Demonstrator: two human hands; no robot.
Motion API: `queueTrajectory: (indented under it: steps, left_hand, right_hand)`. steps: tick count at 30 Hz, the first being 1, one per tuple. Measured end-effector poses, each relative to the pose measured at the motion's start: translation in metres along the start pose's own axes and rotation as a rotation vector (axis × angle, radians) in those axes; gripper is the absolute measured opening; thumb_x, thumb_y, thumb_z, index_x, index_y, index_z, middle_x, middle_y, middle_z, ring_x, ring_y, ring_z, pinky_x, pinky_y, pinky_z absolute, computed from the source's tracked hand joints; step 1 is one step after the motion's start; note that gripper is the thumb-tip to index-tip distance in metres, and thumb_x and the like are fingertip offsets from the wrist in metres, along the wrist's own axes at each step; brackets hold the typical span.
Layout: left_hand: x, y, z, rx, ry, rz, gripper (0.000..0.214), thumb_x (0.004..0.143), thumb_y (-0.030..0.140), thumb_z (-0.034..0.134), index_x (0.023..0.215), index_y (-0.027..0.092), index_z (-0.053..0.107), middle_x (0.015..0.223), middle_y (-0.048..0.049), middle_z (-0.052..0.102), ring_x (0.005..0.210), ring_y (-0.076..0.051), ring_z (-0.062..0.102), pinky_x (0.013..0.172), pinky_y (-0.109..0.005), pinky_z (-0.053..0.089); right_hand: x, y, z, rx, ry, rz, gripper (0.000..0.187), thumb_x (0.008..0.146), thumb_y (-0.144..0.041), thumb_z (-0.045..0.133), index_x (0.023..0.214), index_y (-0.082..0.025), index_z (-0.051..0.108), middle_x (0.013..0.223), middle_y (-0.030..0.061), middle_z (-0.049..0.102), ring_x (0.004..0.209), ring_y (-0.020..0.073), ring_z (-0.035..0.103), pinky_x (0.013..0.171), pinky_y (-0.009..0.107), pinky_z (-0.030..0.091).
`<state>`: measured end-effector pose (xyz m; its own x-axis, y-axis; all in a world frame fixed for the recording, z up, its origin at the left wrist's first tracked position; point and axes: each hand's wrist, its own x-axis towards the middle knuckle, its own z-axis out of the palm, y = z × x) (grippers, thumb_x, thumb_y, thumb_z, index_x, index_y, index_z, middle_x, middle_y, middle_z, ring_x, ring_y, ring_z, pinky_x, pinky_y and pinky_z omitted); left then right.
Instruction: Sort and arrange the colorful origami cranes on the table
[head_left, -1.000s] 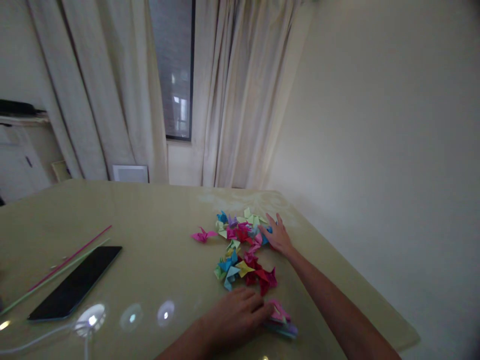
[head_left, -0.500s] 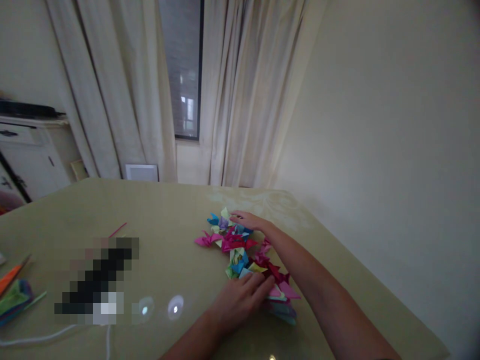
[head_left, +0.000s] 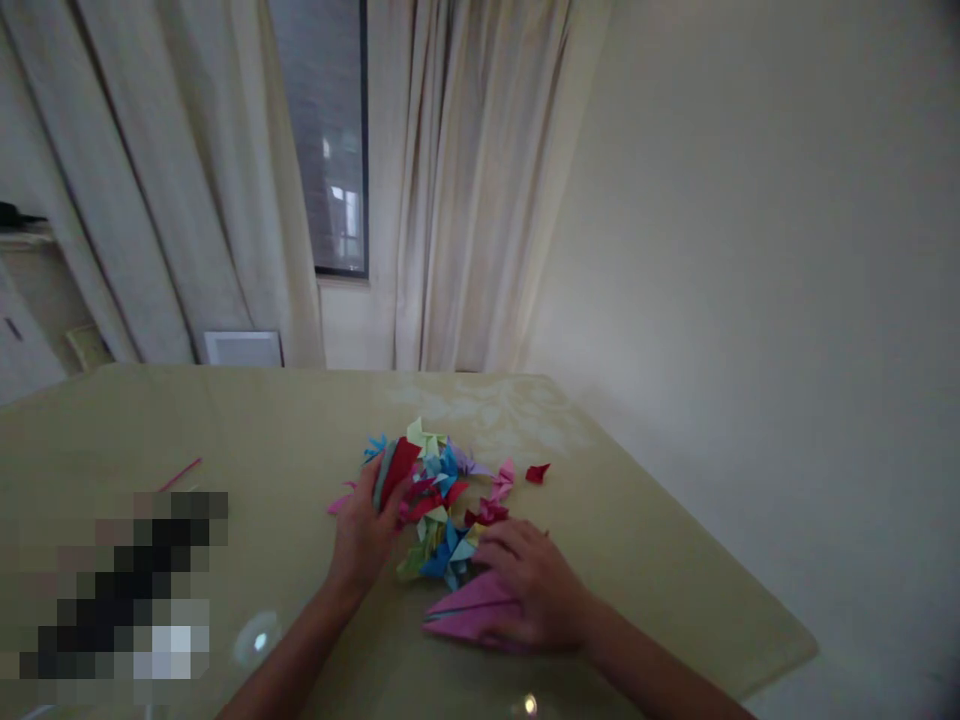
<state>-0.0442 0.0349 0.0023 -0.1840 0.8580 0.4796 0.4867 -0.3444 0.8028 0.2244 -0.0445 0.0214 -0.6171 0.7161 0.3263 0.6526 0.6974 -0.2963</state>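
A pile of small folded paper pieces (head_left: pixel 442 470), like origami cranes, in blue, red, pink, green and purple lies on the table. At the pile's left side, my left hand (head_left: pixel 364 530) is closed around a red and grey-teal folded paper (head_left: pixel 397 470), tilted upward. Near the front of the pile, my right hand (head_left: pixel 536 590) grips a pink pointed folded paper (head_left: pixel 476 605), its tip facing left. The right fingertips also touch the pile's near edge. A single dark red paper piece (head_left: pixel 537 474) lies apart on the right.
The pale table (head_left: pixel 645 580) has a right edge running close to the wall. A thin pink stick (head_left: pixel 180 474) lies at left, beside a pixelated dark area (head_left: pixel 127 580). Curtains (head_left: pixel 495 200) and a white frame (head_left: pixel 244 348) stand behind the table.
My right hand has drawn back from the pile's far end to its front, onto the pink paper. My left hand has moved forward and left with the red paper. The view has turned right.
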Motion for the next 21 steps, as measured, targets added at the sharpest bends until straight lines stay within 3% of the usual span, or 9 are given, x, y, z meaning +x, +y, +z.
queueTrajectory:
  steps: [1, 4, 6, 8, 12, 14, 17, 21]
  left_hand:
    - [0.004, -0.003, -0.004, 0.032, -0.009, -0.026, 0.055, 0.096, 0.055, 0.060, 0.137, 0.019, 0.062, 0.113, -0.0122, 0.080, 0.096, -0.031, 0.077, 0.084, -0.041, 0.060]
    - [0.011, -0.009, -0.010, 0.082, -0.066, -0.056, 0.052, 0.101, 0.060, 0.043, 0.123, 0.019, 0.066, 0.101, -0.0113, 0.081, 0.089, -0.031, 0.077, 0.078, -0.039, 0.056]
    - [0.012, -0.012, -0.011, 0.103, -0.075, -0.053, 0.051, 0.103, 0.055, 0.032, 0.110, 0.020, 0.068, 0.090, -0.0103, 0.079, 0.083, -0.029, 0.076, 0.075, -0.038, 0.055]
    - [0.012, -0.014, -0.012, 0.126, -0.060, -0.037, 0.047, 0.102, 0.050, 0.033, 0.109, 0.019, 0.068, 0.088, -0.0099, 0.079, 0.080, -0.028, 0.075, 0.075, -0.037, 0.055]
    - [0.013, -0.011, -0.016, 0.063, -0.017, -0.030, 0.050, 0.096, 0.053, 0.047, 0.126, 0.018, 0.068, 0.106, -0.0107, 0.082, 0.091, -0.028, 0.076, 0.080, -0.035, 0.057]
    - [0.013, -0.007, -0.019, 0.039, 0.037, -0.068, 0.053, 0.091, 0.059, 0.056, 0.123, 0.019, 0.069, 0.104, -0.0089, 0.082, 0.089, -0.027, 0.076, 0.078, -0.033, 0.057]
    - [0.013, -0.003, -0.021, 0.053, 0.080, -0.111, 0.050, 0.086, 0.064, 0.063, 0.107, 0.019, 0.071, 0.086, -0.0054, 0.080, 0.075, -0.025, 0.072, 0.069, -0.032, 0.055]
    - [0.012, -0.004, -0.015, 0.019, 0.070, -0.063, 0.044, 0.094, 0.060, 0.052, 0.105, 0.021, 0.070, 0.090, -0.0079, 0.079, 0.081, -0.027, 0.074, 0.073, -0.035, 0.056]
  right_hand:
    - [-0.017, -0.011, 0.007, -0.047, -0.033, 0.013, 0.076, 0.085, -0.084, 0.067, 0.127, -0.021, 0.069, 0.126, 0.0157, 0.070, 0.114, 0.0337, 0.065, 0.104, 0.049, 0.052]
    - [-0.048, -0.028, 0.021, -0.150, -0.102, 0.161, 0.076, 0.085, -0.076, 0.074, 0.137, -0.022, 0.063, 0.134, 0.0151, 0.068, 0.118, 0.0350, 0.064, 0.106, 0.048, 0.052]
    - [-0.053, -0.029, 0.026, -0.197, -0.114, 0.230, 0.081, 0.086, -0.075, 0.074, 0.146, -0.023, 0.058, 0.139, 0.0152, 0.067, 0.121, 0.0355, 0.063, 0.107, 0.048, 0.052]
    - [-0.052, -0.026, 0.029, -0.260, -0.119, 0.228, 0.080, 0.087, -0.072, 0.076, 0.145, -0.021, 0.059, 0.133, 0.0154, 0.070, 0.114, 0.0347, 0.066, 0.102, 0.047, 0.055]
    - [-0.048, -0.018, 0.035, -0.477, -0.092, 0.027, 0.029, 0.097, -0.034, 0.076, 0.119, -0.015, 0.070, 0.104, 0.0106, 0.075, 0.093, 0.0287, 0.069, 0.083, 0.040, 0.058]
    - [-0.048, -0.016, 0.035, -0.554, -0.076, -0.086, 0.010, 0.098, -0.019, 0.072, 0.107, -0.015, 0.070, 0.092, 0.0076, 0.075, 0.083, 0.0258, 0.068, 0.075, 0.037, 0.055]
    - [-0.047, -0.016, 0.018, -0.510, -0.046, -0.118, 0.004, 0.098, -0.013, 0.068, 0.097, -0.017, 0.070, 0.083, 0.0046, 0.073, 0.074, 0.0226, 0.066, 0.068, 0.033, 0.051]
    - [-0.020, -0.020, -0.030, -0.177, 0.131, 0.071, 0.014, 0.107, -0.023, 0.058, 0.112, -0.021, 0.071, 0.094, 0.0041, 0.075, 0.081, 0.0194, 0.067, 0.075, 0.029, 0.050]
